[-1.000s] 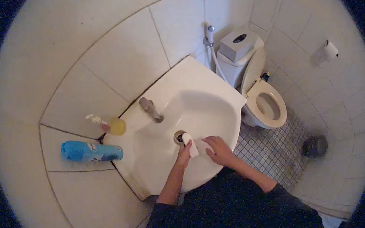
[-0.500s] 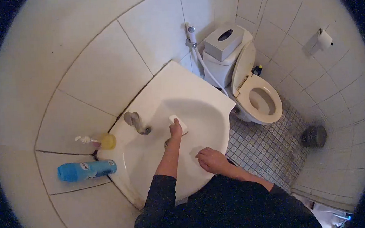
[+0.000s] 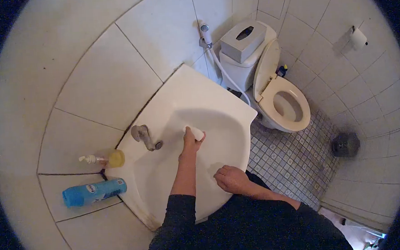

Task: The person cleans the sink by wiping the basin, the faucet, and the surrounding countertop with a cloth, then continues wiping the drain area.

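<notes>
My left hand (image 3: 191, 140) is inside the white sink (image 3: 167, 183), its fingers closed around a white sponge (image 3: 194, 133) against the far side of the bowl. Part of the sponge is covered by the fingers. Curled into a loose fist, my right hand (image 3: 232, 179) rests at the front right rim, with its palm turned out of sight. A worn metal faucet (image 3: 146, 137) stands to the left of the sponge.
On the sink's left edge are a pump bottle (image 3: 95, 159) with yellowish contents and a blue bottle (image 3: 95, 192). Beyond the sink stand a toilet (image 3: 283, 104) with a tissue box (image 3: 243, 41) on its tank, a hand sprayer (image 3: 205, 34) and a dark bin (image 3: 346, 145).
My left hand has turned, tilting the sponge, and shifted slightly within the bowl. My right hand stays by the rim, fingers a little more curled. The view has moved slightly.
</notes>
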The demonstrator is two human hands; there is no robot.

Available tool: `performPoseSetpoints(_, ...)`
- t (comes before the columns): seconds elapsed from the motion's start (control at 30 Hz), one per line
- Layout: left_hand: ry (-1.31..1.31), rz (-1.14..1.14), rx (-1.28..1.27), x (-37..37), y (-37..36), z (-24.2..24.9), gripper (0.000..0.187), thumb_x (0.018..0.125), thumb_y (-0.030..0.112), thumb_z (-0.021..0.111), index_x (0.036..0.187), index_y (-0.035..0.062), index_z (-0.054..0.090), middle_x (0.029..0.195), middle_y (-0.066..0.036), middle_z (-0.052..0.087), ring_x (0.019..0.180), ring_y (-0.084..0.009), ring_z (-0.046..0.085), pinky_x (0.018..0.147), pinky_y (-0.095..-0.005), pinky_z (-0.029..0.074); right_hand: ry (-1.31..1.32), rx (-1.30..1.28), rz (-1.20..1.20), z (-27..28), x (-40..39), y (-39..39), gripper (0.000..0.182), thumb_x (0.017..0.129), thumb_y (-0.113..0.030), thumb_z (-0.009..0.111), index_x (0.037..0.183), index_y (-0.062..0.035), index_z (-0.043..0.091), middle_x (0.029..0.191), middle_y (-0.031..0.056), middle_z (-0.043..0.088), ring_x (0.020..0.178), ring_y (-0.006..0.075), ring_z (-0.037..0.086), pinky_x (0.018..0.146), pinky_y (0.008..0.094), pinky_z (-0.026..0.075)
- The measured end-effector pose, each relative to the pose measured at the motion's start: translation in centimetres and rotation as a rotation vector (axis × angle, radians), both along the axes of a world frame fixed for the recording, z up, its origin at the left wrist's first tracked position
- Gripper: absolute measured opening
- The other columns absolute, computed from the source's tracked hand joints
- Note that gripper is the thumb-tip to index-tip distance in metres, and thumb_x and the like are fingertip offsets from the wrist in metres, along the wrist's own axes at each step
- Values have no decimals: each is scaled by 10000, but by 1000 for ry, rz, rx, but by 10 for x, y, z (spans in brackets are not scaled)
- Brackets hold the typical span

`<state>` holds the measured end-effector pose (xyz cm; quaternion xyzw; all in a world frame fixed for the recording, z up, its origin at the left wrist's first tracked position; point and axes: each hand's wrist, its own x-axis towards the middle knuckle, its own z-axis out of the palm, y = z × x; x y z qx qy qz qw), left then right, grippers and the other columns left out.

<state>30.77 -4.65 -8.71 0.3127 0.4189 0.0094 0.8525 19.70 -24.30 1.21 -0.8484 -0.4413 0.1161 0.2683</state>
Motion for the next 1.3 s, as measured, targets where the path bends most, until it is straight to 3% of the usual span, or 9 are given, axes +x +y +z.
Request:
performPoseSetpoints(0.53, 120, -264, 121, -61, 8, -1, 499, 837, 390, 462, 1147, 6, 388, 1065, -204, 489, 923, -329, 527, 719, -444, 485, 36, -39, 30, 8, 4, 0, 129, 736, -122, 544, 831, -50, 593, 807, 85, 584, 785, 253, 556, 670, 371, 472)
performPoseSetpoints(0.6, 344, -542, 740, -62, 17, -22, 560, 809, 375, 507, 1164, -31, 354, 1087, -255, 499, 970, -376, 514, 794, -424, 449, 52, -53, 38, 11, 6, 0, 126, 740, -122, 542, 830, -53, 596, 814, 85, 587, 793, 253, 556, 676, 371, 473)
performPoseSetpoints(0.7, 402, -711, 1238, -70, 11, 7, 593, 792, 367, 532, 1168, -45, 330, 1082, -286, 503, 1010, -419, 489, 863, -410, 398, 93, 67, 31, 8, 10, -2, 130, 762, -138, 539, 837, -61, 611, 789, 81, 587, 803, 241, 563, 689, 347, 478)
performPoseSetpoints(0.8, 169, -657, 1383, -82, 10, 32, 599, 773, 334, 572, 1168, -38, 316, 1077, -285, 503, 997, -437, 488, 871, -437, 386, 454, 136, 70, 0, 27, -2, 244, 775, -181, 539, 987, -65, 568, 850, 117, 582, 825, 271, 565, 713, 359, 472)
performPoseSetpoints(0.87, 113, -557, 1473, -91, 1, 46, 600, 759, 312, 595, 1162, -37, 321, 1080, -271, 501, 995, -422, 492, 869, -450, 378, 1231, 146, -203, -7, 49, 6, 488, 807, -247, 545, 1243, -124, 364, 1090, 82, 527, 933, 198, 532, 779, 372, 453)
performPoseSetpoints(1.03, 109, -611, 1621, -109, -26, 58, 600, 723, 244, 643, 1160, -24, 331, 1106, -232, 480, 1022, -387, 466, 864, -473, 358, 1369, 50, -368, -6, 88, 53, 725, 762, -392, 600, 1308, -148, 190, 1240, 95, 405, 1098, 252, 429, 820, 465, 415)
performPoseSetpoints(1.1, 125, -645, 1780, -116, -42, 65, 590, 716, 231, 640, 1161, -18, 344, 1115, -229, 460, 1053, -382, 427, 868, -470, 346, 1589, 167, -345, -15, 89, 67, 924, 746, -356, 621, 1313, -77, -53, 1176, 125, 394, 1060, 281, 433, 827, 490, 408)
performPoseSetpoints(1.17, 5, -614, 1937, -121, -44, 57, 543, 728, 196, 621, 1152, -24, 362, 1125, -244, 446, 1069, -385, 410, 890, -465, 339, 1643, 282, -375, -23, 87, 74, 926, 741, -337, 632, 1276, -37, -62, 1146, 136, 399, 991, 272, 457, 778, 486, 423)
performPoseSetpoints(1.3, -86, -446, 1551, -130, -44, 95, 535, 752, 164, 591, 1187, -32, 350, 1170, -234, 407, 1080, -368, 410, 943, -448, 314, 1589, 282, -512, -56, 94, 86, 754, 751, -350, 629, 1223, -62, 116, 1146, 138, 405, 987, 274, 461, 702, 452, 429)
